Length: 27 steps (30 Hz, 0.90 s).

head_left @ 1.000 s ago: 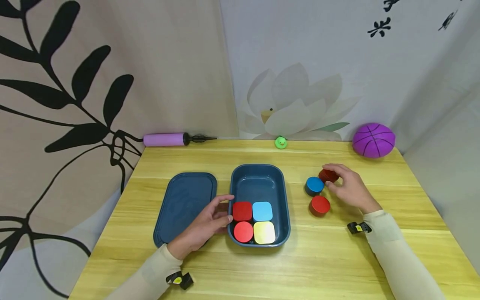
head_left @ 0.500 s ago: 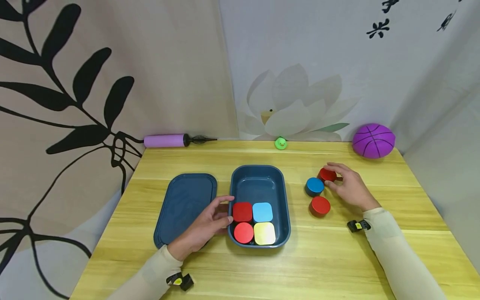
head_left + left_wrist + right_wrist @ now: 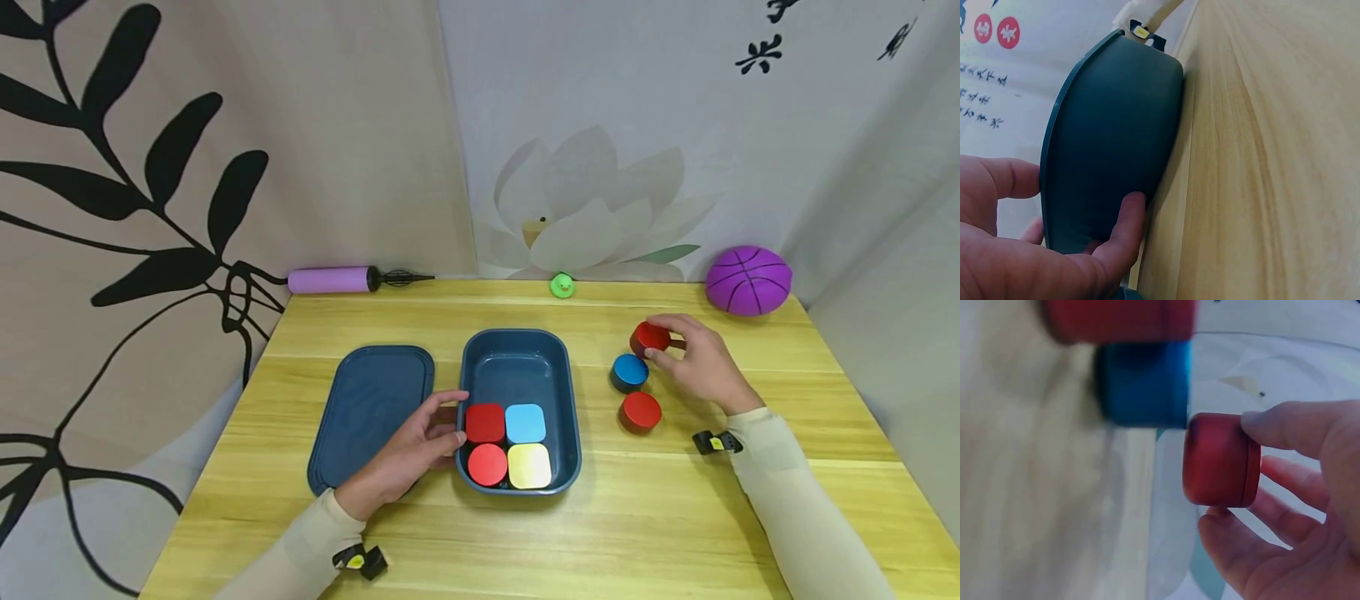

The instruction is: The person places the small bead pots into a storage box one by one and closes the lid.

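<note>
My right hand [image 3: 699,367] pinches a small round red tin [image 3: 647,337] between thumb and fingertips. The right wrist view shows this red tin [image 3: 1217,461] raised off the table. Just in front of it stand a blue round tin [image 3: 628,372] and another red round tin [image 3: 640,412]. My left hand [image 3: 408,446] touches the left side of a dark blue box [image 3: 513,379], its index fingertip at the rim and its thumb on the outer wall [image 3: 1116,131]. Inside the box's near half sit a red square tin [image 3: 485,423], a light blue one [image 3: 525,423], a red round one [image 3: 487,464] and a yellow square one [image 3: 528,465].
A dark blue lid [image 3: 371,408] lies left of the box, partly behind my left hand. Along the back edge are a purple pump [image 3: 330,280], a green toy duck [image 3: 562,286] and a purple ball [image 3: 748,281]. A printed curtain hangs behind the wooden table [image 3: 600,542].
My right hand has lifted the red tin and shifted it slightly away and to the left. The left hand and the box have stayed in place.
</note>
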### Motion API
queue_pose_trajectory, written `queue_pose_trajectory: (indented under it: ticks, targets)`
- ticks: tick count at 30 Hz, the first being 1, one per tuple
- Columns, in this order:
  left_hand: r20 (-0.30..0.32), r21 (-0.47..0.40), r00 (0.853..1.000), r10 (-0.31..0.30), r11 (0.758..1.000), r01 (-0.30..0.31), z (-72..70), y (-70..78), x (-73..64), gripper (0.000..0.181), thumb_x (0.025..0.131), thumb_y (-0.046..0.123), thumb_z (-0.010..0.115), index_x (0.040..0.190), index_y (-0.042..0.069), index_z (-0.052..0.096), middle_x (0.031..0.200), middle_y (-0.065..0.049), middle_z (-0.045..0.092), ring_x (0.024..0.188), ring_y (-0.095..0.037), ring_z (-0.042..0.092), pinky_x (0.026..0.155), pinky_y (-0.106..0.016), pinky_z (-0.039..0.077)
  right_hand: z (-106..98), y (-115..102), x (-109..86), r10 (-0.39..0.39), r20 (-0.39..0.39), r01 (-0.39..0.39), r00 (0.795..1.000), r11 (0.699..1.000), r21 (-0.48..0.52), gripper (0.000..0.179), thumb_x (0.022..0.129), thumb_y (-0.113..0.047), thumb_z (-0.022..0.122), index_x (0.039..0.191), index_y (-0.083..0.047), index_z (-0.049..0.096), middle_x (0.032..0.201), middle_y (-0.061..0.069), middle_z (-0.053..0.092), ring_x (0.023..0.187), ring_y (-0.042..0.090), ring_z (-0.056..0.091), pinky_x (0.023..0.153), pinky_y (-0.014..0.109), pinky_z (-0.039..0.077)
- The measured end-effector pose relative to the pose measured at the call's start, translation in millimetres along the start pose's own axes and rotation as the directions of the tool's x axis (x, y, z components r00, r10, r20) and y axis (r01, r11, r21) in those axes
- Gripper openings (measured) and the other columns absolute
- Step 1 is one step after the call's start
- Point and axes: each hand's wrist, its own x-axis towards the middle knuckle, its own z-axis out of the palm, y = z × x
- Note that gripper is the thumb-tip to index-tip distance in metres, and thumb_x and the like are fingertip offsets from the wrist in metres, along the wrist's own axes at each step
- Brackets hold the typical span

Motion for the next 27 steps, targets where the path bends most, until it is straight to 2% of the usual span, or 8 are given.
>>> queue_pose_trajectory:
  ticks: [5, 14, 22, 27]
  targets:
    - [0.0, -0.007, 1.0, -0.002, 1.0, 0.002, -0.1, 0.3, 0.1, 0.063, 0.107, 0.016, 0.061, 0.163, 0.021, 0.034, 0.159, -0.024, 0.042, 0.132, -0.03, 0.06, 0.094, -0.042, 0.06, 0, -19, 5.5, -0.029, -0.012, 0.03, 0.999, 0.999, 0.034, 0.049, 0.095, -0.008, 0.079, 0.141, -0.001, 0.064, 0.14, 0.019, 0.063, 0.12, 0.041, 0.066, 0.096, 0.053, 0.056]
    - [0.006, -0.016, 1.0, -0.002, 1.0, 0.002, -0.7, 0.0, 0.0, 0.064, 0.106, 0.016, 0.062, 0.163, 0.019, 0.033, 0.158, -0.024, 0.043, 0.13, -0.028, 0.061, 0.093, -0.042, 0.061, 7, -49, 16.5, -0.062, -0.016, 0.063, 0.998, 0.994, 0.084, 0.054, 0.093, -0.017, 0.083, 0.142, -0.005, 0.065, 0.136, 0.015, 0.067, 0.113, 0.035, 0.07, 0.095, 0.053, 0.058]
    - [0.013, -0.017, 1.0, 0.0, 1.0, 0.0, -3.0, -1.8, 0.4, 0.063, 0.107, 0.017, 0.062, 0.163, 0.02, 0.033, 0.159, -0.024, 0.042, 0.131, -0.03, 0.061, 0.093, -0.043, 0.061, 24, -77, 29.6, -0.102, 0.026, 0.097, 0.994, 0.984, 0.147, 0.055, 0.091, -0.019, 0.085, 0.141, -0.006, 0.065, 0.134, 0.014, 0.068, 0.113, 0.032, 0.069, 0.096, 0.056, 0.06]
    - [0.016, -0.022, 1.0, 0.001, 1.0, -0.001, -3.3, -1.9, 1.0, 0.063, 0.107, 0.016, 0.062, 0.163, 0.021, 0.034, 0.159, -0.024, 0.042, 0.131, -0.029, 0.061, 0.093, -0.043, 0.061, 39, -96, 36.8, -0.156, 0.034, 0.149, 0.987, 0.976, 0.158, 0.055, 0.089, -0.02, 0.087, 0.139, -0.007, 0.067, 0.133, 0.01, 0.069, 0.111, 0.029, 0.07, 0.093, 0.055, 0.062]
